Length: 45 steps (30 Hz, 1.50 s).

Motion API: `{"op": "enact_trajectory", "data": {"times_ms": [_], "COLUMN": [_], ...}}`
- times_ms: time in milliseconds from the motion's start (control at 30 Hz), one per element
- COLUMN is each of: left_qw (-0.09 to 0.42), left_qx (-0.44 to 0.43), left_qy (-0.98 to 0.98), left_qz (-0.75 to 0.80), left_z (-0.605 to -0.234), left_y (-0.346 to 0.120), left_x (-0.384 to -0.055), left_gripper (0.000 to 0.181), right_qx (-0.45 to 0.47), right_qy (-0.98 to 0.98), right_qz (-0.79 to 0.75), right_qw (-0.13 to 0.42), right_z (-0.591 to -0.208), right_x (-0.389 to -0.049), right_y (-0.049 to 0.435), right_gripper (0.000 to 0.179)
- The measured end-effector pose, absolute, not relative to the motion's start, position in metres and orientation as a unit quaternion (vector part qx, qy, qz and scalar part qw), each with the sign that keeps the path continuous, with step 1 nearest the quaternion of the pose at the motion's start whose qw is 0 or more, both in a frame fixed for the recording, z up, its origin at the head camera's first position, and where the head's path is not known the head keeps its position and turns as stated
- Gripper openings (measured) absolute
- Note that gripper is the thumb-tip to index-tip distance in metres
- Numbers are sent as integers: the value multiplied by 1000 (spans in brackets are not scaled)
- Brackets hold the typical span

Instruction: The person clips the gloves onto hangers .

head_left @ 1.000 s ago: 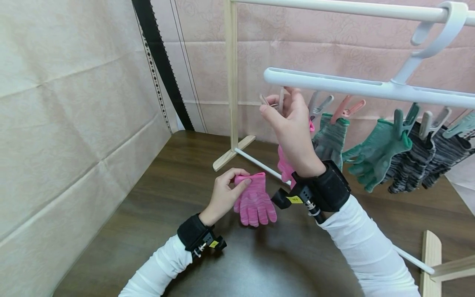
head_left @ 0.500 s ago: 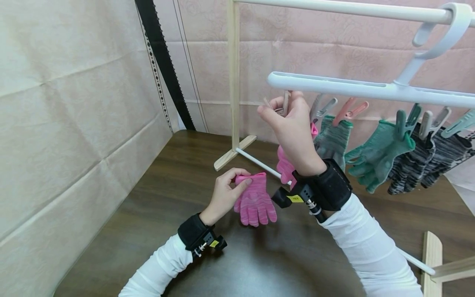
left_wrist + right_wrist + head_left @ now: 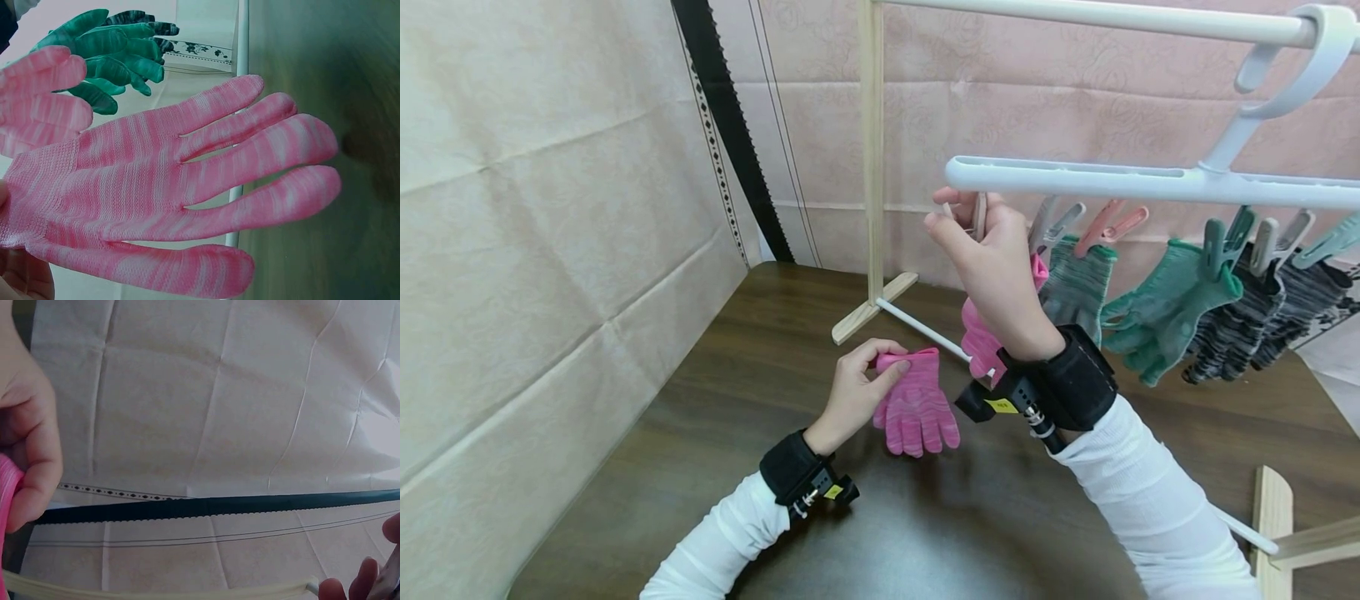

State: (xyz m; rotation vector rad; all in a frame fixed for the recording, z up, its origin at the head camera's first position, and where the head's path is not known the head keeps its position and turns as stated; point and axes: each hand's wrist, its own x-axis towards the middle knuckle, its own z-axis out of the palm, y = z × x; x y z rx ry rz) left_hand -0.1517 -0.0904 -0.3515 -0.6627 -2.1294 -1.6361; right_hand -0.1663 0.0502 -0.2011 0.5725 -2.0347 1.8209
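My left hand (image 3: 857, 392) pinches a pink striped knit glove (image 3: 917, 408) by its cuff, low over the table. In the left wrist view this glove (image 3: 144, 181) lies broadside, its fingers spread. My right hand (image 3: 1000, 275) is raised under the left end of a pale blue clip hanger (image 3: 1075, 181), where it pinches a light-coloured clothespin (image 3: 980, 217). Part of that clothespin is hidden by the fingers. Behind my right wrist hangs a second pink glove (image 3: 979, 340), partly covered, near a grey clothespin (image 3: 1051, 225).
Farther right on the hanger, clothespins hold a grey-green glove (image 3: 1078, 279), a green glove (image 3: 1172, 308) and black-grey gloves (image 3: 1232, 321). The hanger hooks over a white rail (image 3: 1075, 12) on a wooden stand (image 3: 874, 167). Below is the dark wooden table (image 3: 700, 467).
The hanger's left end has dropped and shifted slightly right. My right hand's fingers have shifted a little on the clothespin. The left hand and its pink glove stay in place.
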Motion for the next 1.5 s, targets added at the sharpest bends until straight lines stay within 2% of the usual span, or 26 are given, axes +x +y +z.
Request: {"op": "enact_trajectory", "data": {"times_ms": [267,700,1033,1500], "left_qw": [182,175,177,161], "left_qx": [-232,-250,-285,-311], "left_qy": [-755,-750,-731,-707], "left_qz": [-586,-587,-594,-614], "left_z": [-351,-369,-356,-340], "left_y": [-89,-91,-88,-73], "left_x": [-151,-167,-166,-164], "left_gripper": [12,14,14,15], "right_qx": [226,228,229,240], "right_qy": [-738,-756,-748,-751], "right_qz": [613,603,617,609], "right_qw": [167,115,86,87], "right_z": [-208,-217,-223,-234], "right_x": [-164,-166,-167,-169], "right_y": [58,70,77,81], "right_gripper": [21,28,31,33]}}
